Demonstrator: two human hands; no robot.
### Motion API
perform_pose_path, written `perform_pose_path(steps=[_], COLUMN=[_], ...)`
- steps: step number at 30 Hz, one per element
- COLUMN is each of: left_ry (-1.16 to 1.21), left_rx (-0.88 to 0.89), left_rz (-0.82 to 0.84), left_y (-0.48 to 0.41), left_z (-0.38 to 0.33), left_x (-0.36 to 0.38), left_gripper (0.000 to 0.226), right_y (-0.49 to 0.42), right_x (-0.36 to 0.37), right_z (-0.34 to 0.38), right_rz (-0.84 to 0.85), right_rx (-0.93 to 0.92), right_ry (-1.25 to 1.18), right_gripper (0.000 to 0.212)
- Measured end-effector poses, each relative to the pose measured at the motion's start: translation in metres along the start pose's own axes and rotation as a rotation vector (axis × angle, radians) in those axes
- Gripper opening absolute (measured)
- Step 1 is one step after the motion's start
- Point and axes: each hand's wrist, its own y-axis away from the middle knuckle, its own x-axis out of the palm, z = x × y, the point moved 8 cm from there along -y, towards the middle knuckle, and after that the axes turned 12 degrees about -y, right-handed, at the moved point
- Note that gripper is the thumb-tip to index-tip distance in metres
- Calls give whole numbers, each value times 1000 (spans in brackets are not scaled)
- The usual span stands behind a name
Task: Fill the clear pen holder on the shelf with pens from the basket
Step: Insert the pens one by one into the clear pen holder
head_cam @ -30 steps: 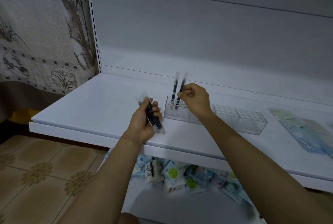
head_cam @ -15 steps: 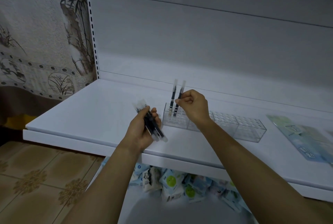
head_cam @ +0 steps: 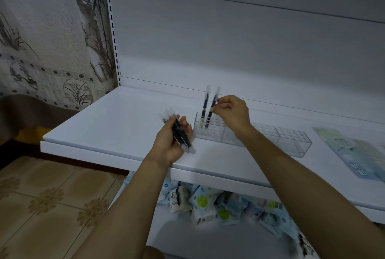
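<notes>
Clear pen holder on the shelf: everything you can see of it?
The clear pen holder is a long, low box, apparently transparent plastic, its top a grid of small holes, split by dividers into sections. It lies flat, lengthwise on the white shelf. At its left end stand the upright pen and the leaning pen, which the right hand pinches. Other visible holes look empty; the right forearm hides part of the middle.

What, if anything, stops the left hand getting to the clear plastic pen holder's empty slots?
Probably yes: the left hand, gripping a bundle of black pens, hovers beside the left end of the clear plastic pen holder, nothing between. Only the right hand, pinching a leaning black pen, crowds that corner.
</notes>
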Motion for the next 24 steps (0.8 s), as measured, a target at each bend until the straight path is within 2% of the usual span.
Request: perform_pose_path(steps=[5, 8, 13, 17, 22, 24], left_ry=[-24, -83, -122, -131, -209, -211], left_rx=[13, 57, 50, 68, 4, -12], left_rz=[21, 34, 75, 59, 53, 46], left_y=[2, 1, 5, 1, 3, 1], left_z=[-1, -4, -2, -4, -1, -1], left_x=[4, 5, 9, 5, 6, 4], left_gripper=[21, 17, 24, 30, 27, 28], right_y=[21, 43, 69, 73, 77, 78], right_x=[-16, 2, 56, 71, 75, 74], right_z=[50, 48, 0, -4, -23, -30], right_rz=[-108, -26, 252, 312, 420, 432], right_rx=[-283, -300, -94, 11, 299, 341], right_ry=[-13, -2, 172, 207, -62, -140], right_gripper=[13, 12, 13, 15, 16, 18])
